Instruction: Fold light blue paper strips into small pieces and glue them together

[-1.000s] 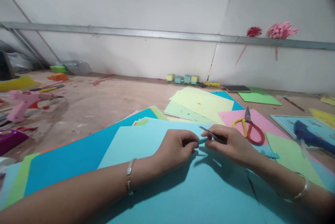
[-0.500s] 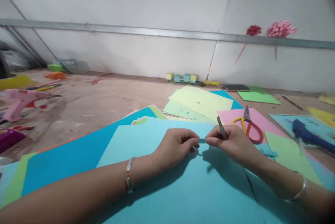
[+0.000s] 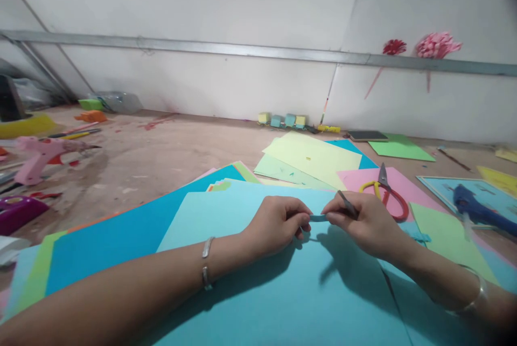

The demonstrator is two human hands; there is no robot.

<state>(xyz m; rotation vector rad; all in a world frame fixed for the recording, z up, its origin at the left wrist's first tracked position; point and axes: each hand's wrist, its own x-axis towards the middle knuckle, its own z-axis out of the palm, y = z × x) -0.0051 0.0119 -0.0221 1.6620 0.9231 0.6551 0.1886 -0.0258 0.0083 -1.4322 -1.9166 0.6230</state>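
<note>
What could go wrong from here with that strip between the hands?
The blue paper strip, pinched between the left hand and right hand, might crease or tear if pulled too hard. The thin dark tool also held in the right hand could snag it if tilted.

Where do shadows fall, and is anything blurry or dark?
Head view: the left hand and right hand cast shadows on the light blue paper; head view: the pink glue gun looks soft-edged; head view: the picture's top right corner is dark.
</note>
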